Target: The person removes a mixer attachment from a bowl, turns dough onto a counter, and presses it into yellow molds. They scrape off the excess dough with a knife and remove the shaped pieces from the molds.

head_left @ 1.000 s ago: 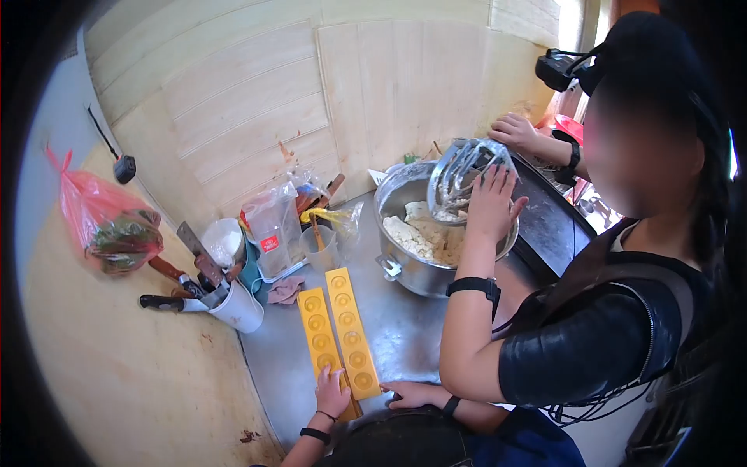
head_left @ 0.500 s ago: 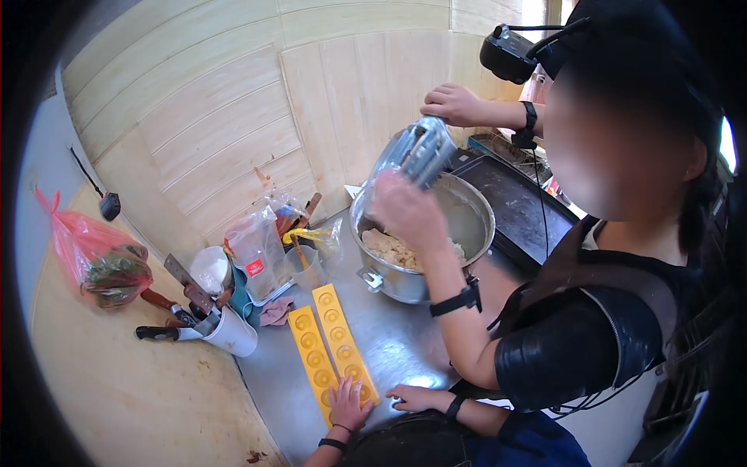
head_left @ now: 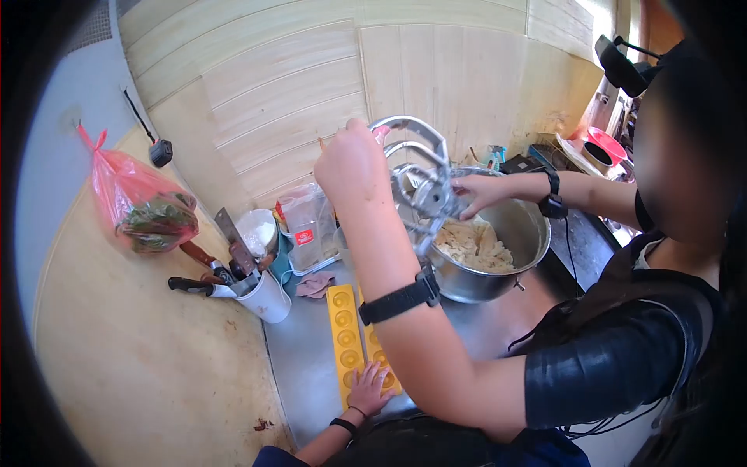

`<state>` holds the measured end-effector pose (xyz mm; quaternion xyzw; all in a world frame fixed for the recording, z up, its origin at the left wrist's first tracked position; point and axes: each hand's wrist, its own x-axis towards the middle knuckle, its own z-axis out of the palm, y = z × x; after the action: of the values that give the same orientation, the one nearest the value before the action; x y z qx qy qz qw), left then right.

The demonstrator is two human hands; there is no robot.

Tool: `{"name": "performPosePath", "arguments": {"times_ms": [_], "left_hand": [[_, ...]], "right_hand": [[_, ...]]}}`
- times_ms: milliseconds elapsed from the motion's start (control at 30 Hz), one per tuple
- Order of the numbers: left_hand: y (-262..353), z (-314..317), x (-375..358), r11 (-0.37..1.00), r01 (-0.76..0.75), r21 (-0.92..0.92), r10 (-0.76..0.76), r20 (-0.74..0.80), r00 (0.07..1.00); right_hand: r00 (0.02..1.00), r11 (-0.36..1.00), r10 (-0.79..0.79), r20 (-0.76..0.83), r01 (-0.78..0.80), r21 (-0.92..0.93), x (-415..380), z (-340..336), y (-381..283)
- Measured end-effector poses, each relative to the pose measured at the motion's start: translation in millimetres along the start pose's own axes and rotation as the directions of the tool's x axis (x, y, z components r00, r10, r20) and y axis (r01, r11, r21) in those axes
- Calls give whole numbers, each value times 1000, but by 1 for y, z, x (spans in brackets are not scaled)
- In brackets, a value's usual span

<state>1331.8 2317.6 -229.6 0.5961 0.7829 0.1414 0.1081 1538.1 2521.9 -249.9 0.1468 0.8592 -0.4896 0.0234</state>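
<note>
My left hand [head_left: 370,391] lies with its fingers spread on the lower ends of two long yellow moulds with round cavities. The left mould [head_left: 343,317] shows most of its length, while a co-worker's forearm covers part of the right mould [head_left: 377,352]. My right hand is hidden behind that arm. Above the steel bowl [head_left: 467,289], the co-worker holds up a metal mixer paddle [head_left: 433,194] with both hands. Pale dough [head_left: 476,247] sits in the bowl.
A white container [head_left: 267,300] with knives stands at the left by the wall. Behind it are a clear plastic bag [head_left: 305,214] and a pink cloth [head_left: 315,285]. A red bag of greens [head_left: 148,206] hangs on the wall. The co-worker's arm [head_left: 424,342] crosses the worktop.
The view has turned right. The co-worker's forearm has swung left with the paddle and now covers part of the right mould. My right hand has gone out of sight; my left stays on the moulds.
</note>
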Motion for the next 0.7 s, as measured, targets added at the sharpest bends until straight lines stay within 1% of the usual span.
{"name": "performPosePath", "arguments": {"times_ms": [33,100,133,200,300,367,400,467,500,567,600,633,667,700], "left_hand": [[-3,5,0,1000,4,-2,-4,-3,1000],[-7,14,1,979,6,202,-31,119,992],[-8,17,-1,970,-2,245,-37,152,988],[-11,21,-3,990,17,140,-35,129,991],[-14,24,-10,989,75,-129,-67,69,995],[-14,23,-11,929,125,-348,-127,18,992],[-14,21,-13,879,153,-453,-171,1,985],[-15,21,-18,770,200,-606,-262,-13,965],[-14,19,-16,708,209,-675,-303,-22,953],[-15,15,-15,627,223,-747,-376,-39,926],[-16,14,-16,596,226,-771,-404,-45,914],[-18,11,-16,566,226,-793,-433,-53,900],[-19,10,-21,541,228,-809,-448,-48,893],[-22,10,-22,537,230,-812,-453,-48,890]], "right_hand": [[1000,1000,2,-15,-2,-19,-3,-20,3],[998,997,-1,-66,-5,-80,-9,-78,11],[995,993,-11,-96,0,-114,-13,-115,13],[986,982,-46,-159,15,-190,-21,-199,14],[965,951,-129,-230,55,-303,-29,-342,0],[946,927,-201,-255,99,-363,-29,-427,-21],[936,916,-237,-259,127,-381,-27,-459,-33],[917,889,-331,-225,223,-400,-6,-496,-60],[911,873,-350,-217,234,-427,10,-507,-80],[884,821,-437,-164,318,-474,75,-467,-135],[863,791,-488,-130,375,-484,112,-431,-167],[842,760,-533,-88,430,-488,149,-379,-201],[818,727,-572,-58,473,-497,182,-323,-236],[793,681,-609,-31,503,-532,212,-252,-274]]}}
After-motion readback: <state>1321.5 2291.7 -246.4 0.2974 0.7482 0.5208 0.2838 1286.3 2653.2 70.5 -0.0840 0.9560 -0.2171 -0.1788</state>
